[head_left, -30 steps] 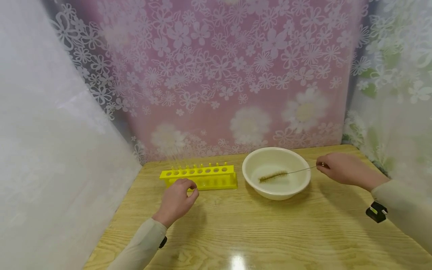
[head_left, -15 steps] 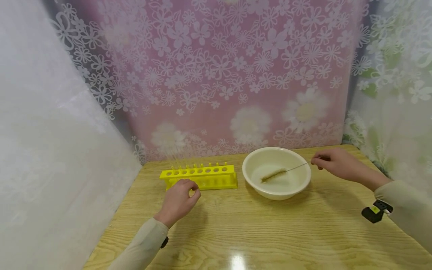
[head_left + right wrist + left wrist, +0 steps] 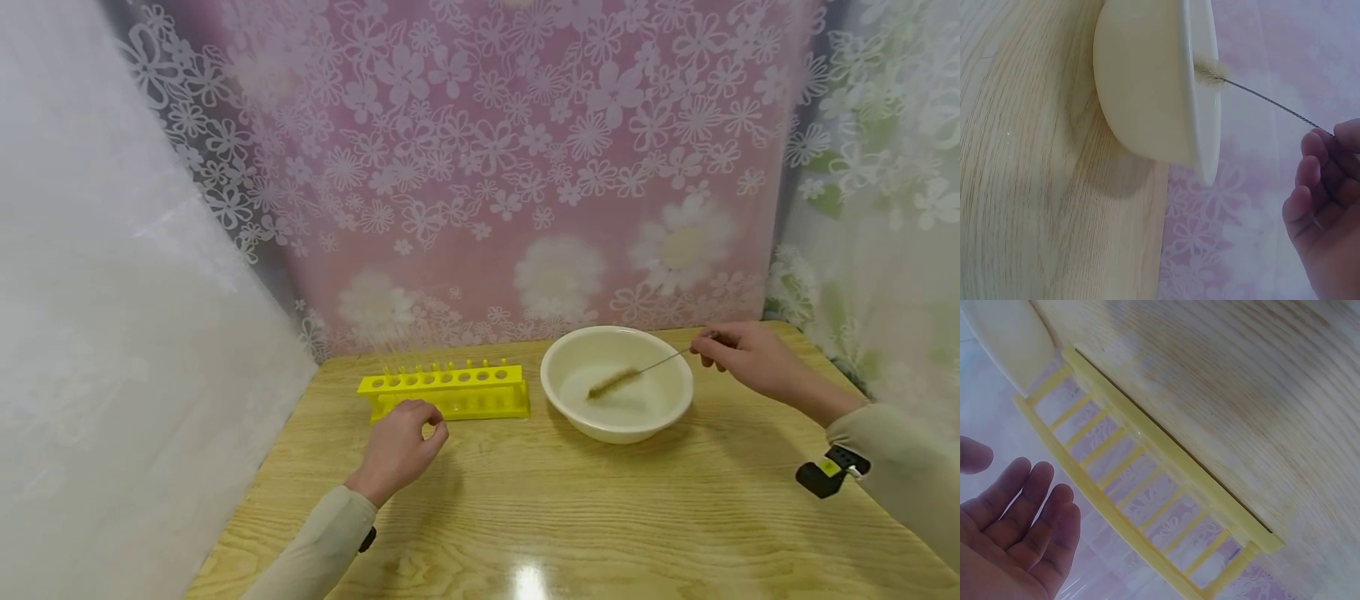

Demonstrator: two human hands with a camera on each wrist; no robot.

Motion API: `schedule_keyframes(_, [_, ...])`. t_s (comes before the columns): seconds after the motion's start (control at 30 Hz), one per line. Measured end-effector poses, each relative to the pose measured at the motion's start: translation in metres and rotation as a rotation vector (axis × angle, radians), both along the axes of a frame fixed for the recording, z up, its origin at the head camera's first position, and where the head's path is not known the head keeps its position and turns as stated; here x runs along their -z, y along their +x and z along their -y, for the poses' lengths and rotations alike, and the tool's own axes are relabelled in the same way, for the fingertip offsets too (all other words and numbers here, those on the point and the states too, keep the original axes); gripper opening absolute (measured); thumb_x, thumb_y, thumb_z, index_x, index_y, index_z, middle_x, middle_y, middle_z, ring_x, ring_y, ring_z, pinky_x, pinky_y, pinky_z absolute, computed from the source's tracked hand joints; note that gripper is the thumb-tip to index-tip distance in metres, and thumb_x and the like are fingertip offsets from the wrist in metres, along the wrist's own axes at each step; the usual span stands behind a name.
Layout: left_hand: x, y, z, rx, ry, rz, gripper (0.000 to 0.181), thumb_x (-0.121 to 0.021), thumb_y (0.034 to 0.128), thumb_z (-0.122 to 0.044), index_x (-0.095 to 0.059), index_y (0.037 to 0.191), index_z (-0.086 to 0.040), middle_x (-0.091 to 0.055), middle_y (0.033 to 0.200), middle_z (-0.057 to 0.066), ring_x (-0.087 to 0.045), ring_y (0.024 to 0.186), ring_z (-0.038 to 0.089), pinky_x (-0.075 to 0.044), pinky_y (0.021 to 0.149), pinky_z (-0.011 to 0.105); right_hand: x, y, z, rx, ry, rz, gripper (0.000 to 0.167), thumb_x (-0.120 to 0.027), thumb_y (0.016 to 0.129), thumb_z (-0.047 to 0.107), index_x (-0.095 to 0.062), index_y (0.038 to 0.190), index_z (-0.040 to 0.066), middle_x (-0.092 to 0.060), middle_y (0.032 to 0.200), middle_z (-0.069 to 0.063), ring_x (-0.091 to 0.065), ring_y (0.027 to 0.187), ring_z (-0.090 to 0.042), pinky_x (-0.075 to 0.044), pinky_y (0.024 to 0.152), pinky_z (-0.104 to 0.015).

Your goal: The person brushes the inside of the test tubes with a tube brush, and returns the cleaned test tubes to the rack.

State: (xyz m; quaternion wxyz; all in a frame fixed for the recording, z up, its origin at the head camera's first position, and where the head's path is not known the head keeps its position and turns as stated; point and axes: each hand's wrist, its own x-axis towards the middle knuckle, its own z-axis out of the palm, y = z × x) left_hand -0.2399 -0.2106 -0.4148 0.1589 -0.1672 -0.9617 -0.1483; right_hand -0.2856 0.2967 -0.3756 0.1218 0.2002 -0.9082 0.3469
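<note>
My right hand [image 3: 746, 358] pinches the twisted wire handle of a test tube brush [image 3: 617, 382] between thumb and fingers. The brush slants down into a cream-white basin [image 3: 555, 398], its tan bristles inside the basin; in the right wrist view only some bristles [image 3: 1209, 70] show above the rim. My left hand [image 3: 400, 446] hovers in front of a yellow test tube rack [image 3: 480, 410] and holds nothing. In the left wrist view its fingers [image 3: 1035, 494] are loosely bent, thumb apart from them, beside the rack.
Several clear glass tubes [image 3: 397, 354] stand at the rack's left rear. The basin sits right of the rack on a wood-grain table [image 3: 525, 508]. A pink floral curtain [image 3: 480, 208] hangs behind, with pale sheets at both sides.
My right hand has shifted slightly left and up, and the brush now tilts more steeply, its bristles moved a little right within the basin. My left hand has barely moved.
</note>
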Motion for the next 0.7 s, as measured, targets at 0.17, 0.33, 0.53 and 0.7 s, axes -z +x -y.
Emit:
schedule_keyframes(0.17, [-0.001, 0.0, 0.002, -0.005, 0.021, 0.01, 0.013, -0.064, 0.0955, -0.029, -0.074, 0.092, -0.021, -0.073, 0.096, -0.002, -0.067, 0.085, 0.018, -0.055, 0.071, 0.035, -0.001, 0.0, 0.002, 0.002, -0.053, -0.028, 0.023, -0.052, 0.107, 0.019, -0.072, 0.102, 0.008, -0.065, 0.084, -0.003, -0.058, 0.073, -0.018, -0.045, 0.058, -0.027])
schedule_keyframes(0.33, [-0.003, -0.002, 0.002, -0.018, 0.039, 0.007, 0.013, -0.064, 0.0953, -0.028, -0.074, 0.093, -0.02, -0.072, 0.097, -0.003, -0.067, 0.088, 0.019, -0.056, 0.071, 0.035, -0.004, 0.002, 0.004, 0.021, -0.103, -0.063, 0.022, -0.055, 0.105, 0.019, -0.073, 0.102, 0.007, -0.066, 0.084, -0.003, -0.058, 0.073, -0.013, -0.047, 0.06, -0.025])
schedule_keyframes(0.53, [-0.003, -0.004, 0.003, -0.039, 0.07, 0.011, 0.015, -0.063, 0.0965, -0.026, -0.074, 0.098, -0.017, -0.073, 0.101, -0.001, -0.069, 0.091, 0.022, -0.057, 0.075, 0.038, -0.01, 0.005, 0.007, 0.082, -0.177, -0.035, 0.024, -0.057, 0.104, 0.025, -0.074, 0.1, 0.009, -0.066, 0.081, 0.002, -0.059, 0.072, -0.015, -0.048, 0.059, -0.026])
schedule_keyframes(0.7, [-0.004, -0.009, 0.003, -0.074, 0.072, -0.001, 0.016, -0.063, 0.0966, -0.025, -0.074, 0.1, -0.014, -0.073, 0.101, 0.001, -0.069, 0.09, 0.02, -0.058, 0.077, 0.04, -0.012, 0.007, 0.006, 0.101, -0.214, -0.02, 0.025, -0.057, 0.104, 0.026, -0.073, 0.099, 0.008, -0.066, 0.08, 0.001, -0.057, 0.068, -0.015, -0.048, 0.058, -0.027])
